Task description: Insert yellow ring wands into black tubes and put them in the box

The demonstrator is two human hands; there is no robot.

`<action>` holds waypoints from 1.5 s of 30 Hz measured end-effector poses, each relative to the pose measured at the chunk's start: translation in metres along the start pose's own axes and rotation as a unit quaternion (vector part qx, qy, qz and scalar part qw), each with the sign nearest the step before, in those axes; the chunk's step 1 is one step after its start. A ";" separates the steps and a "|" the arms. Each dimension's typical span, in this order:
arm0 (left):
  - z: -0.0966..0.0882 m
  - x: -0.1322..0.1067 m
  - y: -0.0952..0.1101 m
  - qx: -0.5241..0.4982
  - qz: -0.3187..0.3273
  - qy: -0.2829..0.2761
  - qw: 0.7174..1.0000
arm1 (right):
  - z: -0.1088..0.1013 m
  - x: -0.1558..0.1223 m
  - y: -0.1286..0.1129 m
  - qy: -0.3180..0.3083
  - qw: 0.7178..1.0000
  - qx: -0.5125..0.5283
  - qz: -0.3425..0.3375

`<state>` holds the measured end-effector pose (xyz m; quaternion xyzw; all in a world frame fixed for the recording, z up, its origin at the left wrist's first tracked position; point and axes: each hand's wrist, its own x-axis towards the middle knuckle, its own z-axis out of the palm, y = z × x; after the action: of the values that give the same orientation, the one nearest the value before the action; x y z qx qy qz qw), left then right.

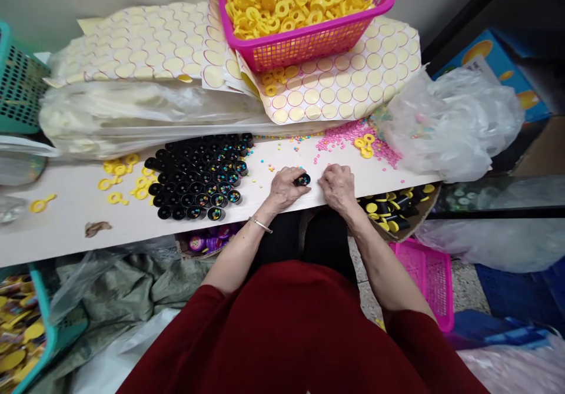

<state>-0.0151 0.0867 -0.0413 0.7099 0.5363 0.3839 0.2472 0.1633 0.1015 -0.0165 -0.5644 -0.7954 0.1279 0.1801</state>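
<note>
My left hand (pixel 283 189) is closed round a small black cup (pixel 302 179) that stands at the table's front edge, with a few coloured beads inside it. Just to the right, my right hand (pixel 338 185) rests on the table with its fingers curled and pressed together; whatever they may hold is hidden. Left of my hands stand several rows of the same black cups (pixel 194 177), and those nearest me on the right side have coloured beads in them. Beyond my right hand lies a spread of pink beads (pixel 342 136), with a few blue and yellow ones scattered further left.
Yellow ring-shaped pieces (pixel 142 186) lie left of the cups. A pink basket (pixel 304 43) full of them sits at the back on sheets of round stickers (pixel 353 85). Plastic bags (pixel 459 117) bulge at the right. Below the table is a box of black-and-yellow tubes (pixel 397 208).
</note>
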 end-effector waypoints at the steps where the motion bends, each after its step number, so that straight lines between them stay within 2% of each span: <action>1: 0.000 0.000 -0.001 0.000 0.004 -0.002 1.000 | 0.001 0.000 0.001 0.018 1.000 0.006 0.017; 5: 0.002 0.000 -0.002 -0.004 0.007 -0.003 1.000 | 0.007 0.002 0.011 0.073 0.995 0.049 0.051; 10: 0.002 0.001 0.000 -0.004 -0.015 -0.002 1.000 | 0.010 -0.007 0.016 0.143 0.985 0.090 0.029; 16: -0.001 0.002 0.002 0.008 -0.006 -0.013 1.000 | 0.012 -0.010 0.009 0.116 0.992 0.044 0.011; 21: 0.000 0.003 0.003 0.015 0.014 -0.013 1.000 | 0.006 -0.006 -0.013 0.139 0.984 0.113 -0.027; 27: 0.001 0.001 0.005 0.027 0.031 -0.014 0.999 | 0.003 0.001 -0.036 0.089 0.985 0.133 -0.068; 40: 0.000 0.000 0.003 0.021 0.033 -0.018 0.999 | -0.005 0.010 -0.046 0.035 0.996 0.052 -0.070; 43: 0.001 0.000 0.002 0.019 0.032 -0.013 0.999 | -0.006 0.005 -0.041 0.046 0.990 0.109 -0.071; 45: 0.001 0.001 0.001 0.019 0.029 -0.008 0.999 | -0.005 0.003 -0.027 0.070 0.982 0.169 -0.050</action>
<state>-0.0133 0.0870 -0.0407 0.7325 0.5207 0.3753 0.2268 0.1411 0.0951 -0.0007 -0.4931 -0.7747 0.2114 0.3347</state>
